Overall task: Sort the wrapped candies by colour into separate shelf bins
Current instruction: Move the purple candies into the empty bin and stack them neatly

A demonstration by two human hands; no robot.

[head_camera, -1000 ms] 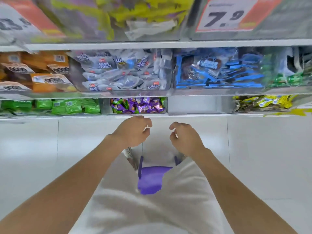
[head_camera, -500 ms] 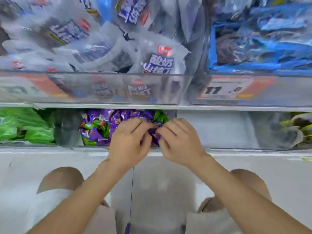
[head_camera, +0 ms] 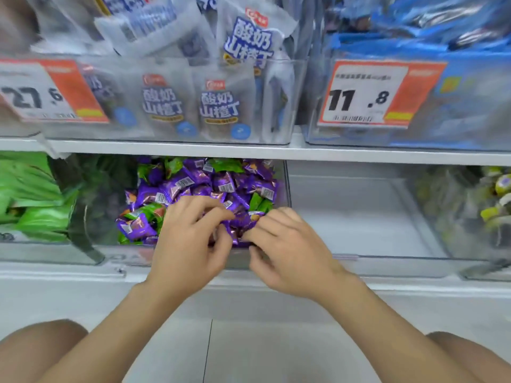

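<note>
A clear bin (head_camera: 286, 186) on the lower shelf holds a mixed heap of purple wrapped candies (head_camera: 193, 183) and green wrapped candies (head_camera: 224, 165). Both hands reach into its front right part. My left hand (head_camera: 190, 239) has its fingers curled down into the pile and pinches purple candies. My right hand (head_camera: 287, 247) sits close beside it, fingers curled round purple candies (head_camera: 243, 221) at the front. What lies under the palms is hidden. To the right stands a clear bin (head_camera: 359, 258) with nothing visible in it.
Green packs (head_camera: 27, 194) fill the bin at lower left; yellow-green candies (head_camera: 497, 200) sit at lower right. The upper shelf carries bins of white snack bags (head_camera: 221, 100) and blue packs (head_camera: 442, 51) with orange price tags (head_camera: 378, 92). My knees show above a white tiled floor.
The view dropped from standing to a crouch close to the lower shelf. Both hands went from hanging above the floor into the mixed candy bin and closed on purple candies.
</note>
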